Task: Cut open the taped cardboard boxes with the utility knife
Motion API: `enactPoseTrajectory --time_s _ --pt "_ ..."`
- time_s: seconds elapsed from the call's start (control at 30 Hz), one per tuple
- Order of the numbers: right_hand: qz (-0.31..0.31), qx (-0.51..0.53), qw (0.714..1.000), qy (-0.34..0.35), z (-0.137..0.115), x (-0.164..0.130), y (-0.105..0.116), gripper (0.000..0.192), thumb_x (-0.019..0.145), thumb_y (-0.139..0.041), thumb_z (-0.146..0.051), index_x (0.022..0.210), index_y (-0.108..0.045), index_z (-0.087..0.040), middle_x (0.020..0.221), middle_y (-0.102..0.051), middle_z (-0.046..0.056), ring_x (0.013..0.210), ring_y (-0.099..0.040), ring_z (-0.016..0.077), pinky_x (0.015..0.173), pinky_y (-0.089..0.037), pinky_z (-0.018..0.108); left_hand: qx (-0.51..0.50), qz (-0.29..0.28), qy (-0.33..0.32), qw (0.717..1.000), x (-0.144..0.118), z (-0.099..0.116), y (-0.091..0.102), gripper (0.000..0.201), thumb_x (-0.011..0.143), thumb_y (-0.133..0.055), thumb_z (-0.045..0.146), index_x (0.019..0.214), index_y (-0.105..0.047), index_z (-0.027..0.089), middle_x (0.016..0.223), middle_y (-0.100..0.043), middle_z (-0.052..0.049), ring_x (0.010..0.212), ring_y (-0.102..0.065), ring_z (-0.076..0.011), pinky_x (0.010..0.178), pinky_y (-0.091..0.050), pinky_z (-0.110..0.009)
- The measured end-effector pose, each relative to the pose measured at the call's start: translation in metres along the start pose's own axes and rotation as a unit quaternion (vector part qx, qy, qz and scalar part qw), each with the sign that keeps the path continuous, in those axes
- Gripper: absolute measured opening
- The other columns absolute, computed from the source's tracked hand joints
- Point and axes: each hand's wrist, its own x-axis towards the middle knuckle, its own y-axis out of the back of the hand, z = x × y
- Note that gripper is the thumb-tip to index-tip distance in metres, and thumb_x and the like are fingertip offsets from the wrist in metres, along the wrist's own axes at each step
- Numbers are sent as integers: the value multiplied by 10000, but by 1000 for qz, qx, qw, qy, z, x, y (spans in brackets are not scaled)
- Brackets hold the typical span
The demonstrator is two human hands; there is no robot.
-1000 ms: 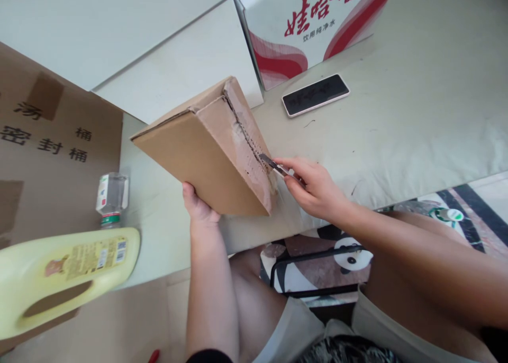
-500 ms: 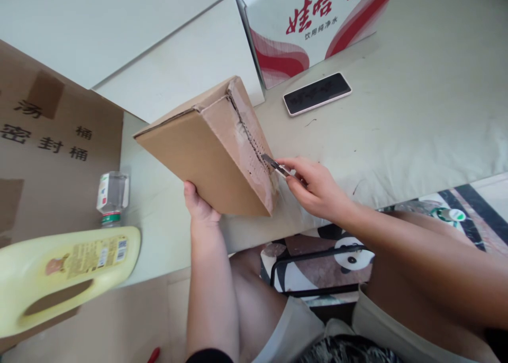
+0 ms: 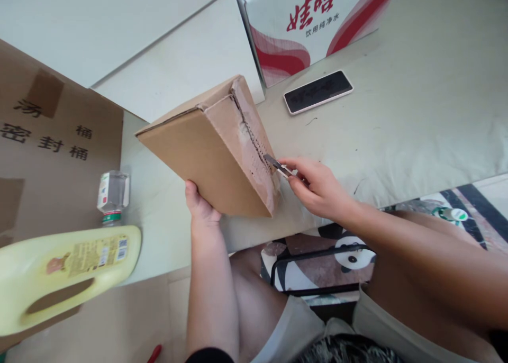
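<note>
A brown cardboard box (image 3: 210,156) stands tilted on the cloth-covered surface, its taped side turned to the right. My left hand (image 3: 202,204) grips the box's lower left edge, thumb on the front face and the other fingers hidden beneath. Between the fingers of my right hand (image 3: 321,188) is a utility knife (image 3: 281,167). The blade tip meets the taped side at the lower part of its seam. Along that seam runs a ragged dark slit, with small holes in the tape beside it.
A phone (image 3: 318,92) lies behind my right hand, before a white-and-red carton (image 3: 286,51). At left are a yellow jug (image 3: 67,278), a clear bottle (image 3: 114,193) and a large brown carton (image 3: 59,125). A black-framed tray (image 3: 313,270) with a panda picture is below.
The box has shifted very slightly to the right in view. My right hand and the knife stay at the same part of the seam, with hardly any movement.
</note>
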Motion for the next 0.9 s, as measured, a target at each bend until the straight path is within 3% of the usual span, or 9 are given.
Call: enactPoseTrajectory --time_s 0.13,0.43,0.9 --pt "2 -1 1000 1 0 0 0 354 904 -465 -131 1215 -621 -195 962 -723 59 713 -622 154 727 -520 331 -7 1 -7 1000 0 1 -2 639 658 -724 801 1026 -732 278 1052 -774 -49 1141 -700 -298 909 -604 -374" --pt "-4 2 1000 -4 1 0 -1 366 898 -461 -128 1219 -622 -197 974 -730 65 742 -643 165 737 -522 333 -3 -3 -3 1000 0 0 -1 661 675 -698 815 1060 -729 278 1093 -769 -63 1221 -667 -323 997 -574 -413" --pt "-70 6 995 -70 -4 0 2 364 894 -478 -204 1222 -628 -152 811 -698 42 641 -567 164 682 -454 313 5 8 2 1000 -1 2 -7 708 615 -739 820 1073 -752 281 1025 -789 -41 1131 -714 -305 970 -594 -391"
